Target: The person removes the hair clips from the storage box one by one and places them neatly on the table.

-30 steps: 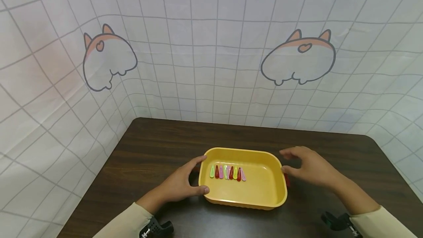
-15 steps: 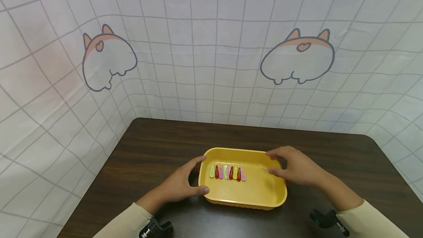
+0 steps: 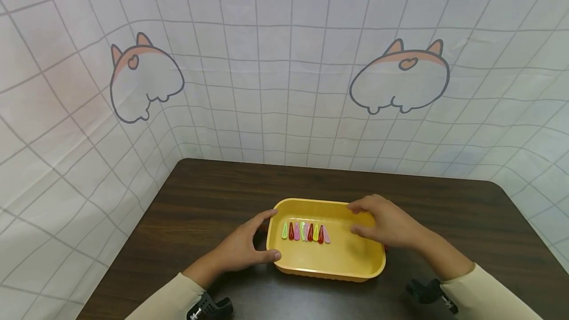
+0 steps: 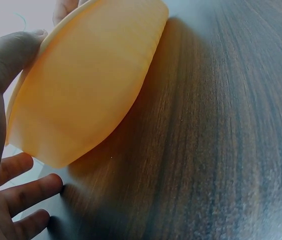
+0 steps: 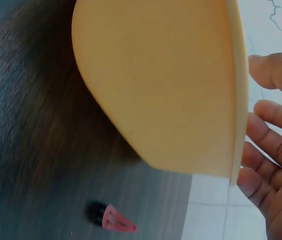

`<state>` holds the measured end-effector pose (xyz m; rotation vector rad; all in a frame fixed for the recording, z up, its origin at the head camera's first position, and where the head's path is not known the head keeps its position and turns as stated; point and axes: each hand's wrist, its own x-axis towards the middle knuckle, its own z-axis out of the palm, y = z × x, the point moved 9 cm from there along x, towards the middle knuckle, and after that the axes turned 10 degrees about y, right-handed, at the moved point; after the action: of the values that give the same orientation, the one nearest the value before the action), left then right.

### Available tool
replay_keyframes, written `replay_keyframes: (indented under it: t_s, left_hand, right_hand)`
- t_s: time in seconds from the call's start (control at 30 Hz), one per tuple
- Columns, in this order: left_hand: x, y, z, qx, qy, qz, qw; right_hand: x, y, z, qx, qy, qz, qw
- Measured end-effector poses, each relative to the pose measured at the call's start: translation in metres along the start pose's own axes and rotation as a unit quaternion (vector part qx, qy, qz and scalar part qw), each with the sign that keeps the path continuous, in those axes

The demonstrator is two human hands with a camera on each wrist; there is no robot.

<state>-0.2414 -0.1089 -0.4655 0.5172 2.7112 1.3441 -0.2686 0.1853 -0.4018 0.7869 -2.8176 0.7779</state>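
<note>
A yellow rectangular tray [image 3: 326, 260] sits on the dark wooden table. On its floor, several snap hair clips [image 3: 305, 231] in green, red, pink and yellow lie in a row towards the left. My left hand [image 3: 240, 246] holds the tray's left end, thumb over the front rim and index finger at the back corner; other fingers spread below the rim in the left wrist view. Over the tray's right part hovers my right hand [image 3: 384, 223], thumb and index finger apart and nothing visible between them. A pinkish-red hair clip [image 5: 118, 220] lies outside the tray on the right.
The dark table [image 3: 222, 181] extends around the tray. Behind it and at the left hangs a white gridded cloth [image 3: 266, 63] with cartoon animal drawings. Each wrist wears a black camera [image 3: 209, 307].
My right hand has moved left, from beside the tray's right rim to above its inside. The left hand, tray and row of hair clips stay put.
</note>
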Motion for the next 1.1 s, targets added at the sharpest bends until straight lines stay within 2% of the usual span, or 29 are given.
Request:
replay_keyframes:
  t_s: [0.2,0.63,0.87,1.1]
  left_hand:
    - [0.0,0.0,0.0,0.0,0.0,0.001,1.0]
    - [0.001,0.001,-0.001,-0.003,0.002,0.011,0.9999]
    - [0.001,-0.002,0.0,-0.001,0.0,0.008,1.0]
    - [0.0,-0.001,0.0,-0.005,-0.001,0.002,1.0]
  right_hand:
    - [0.004,-0.009,0.011,0.022,-0.007,-0.019,0.9996]
    - [0.008,-0.019,0.032,0.026,-0.027,-0.044,0.9983]
    - [0.01,-0.02,0.041,0.005,-0.04,-0.034,0.9986]
    - [0.015,-0.027,0.046,-0.004,-0.045,-0.049,0.9978]
